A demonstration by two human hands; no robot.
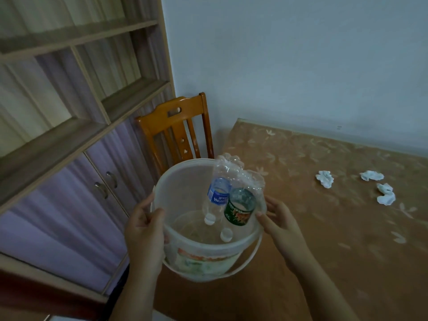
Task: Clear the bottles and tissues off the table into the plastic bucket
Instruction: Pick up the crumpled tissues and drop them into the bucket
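Left hand (143,230) curled over the plastic bucket (185,163) at its left rim, right hand (279,220) pinching the right rim, blue-labelled bottle (218,196) and green-labelled bottle (239,210) upended inside, crumpled tissues (324,179) on the counter (324,256).

Two bottles (217,196) (239,210), three tissues (324,179) (371,175) (385,194), one bucket (183,164), one chair (172,126), one table (324,228) — and two hands (143,230) (278,218).

The bottle with the blue label (217,196) has white letters, upside down, that read "AFINA". The bottle with the green label (238,213) has small writing, but it is too blurry to read. The print on the plastic bucket (203,262) is blurry too.
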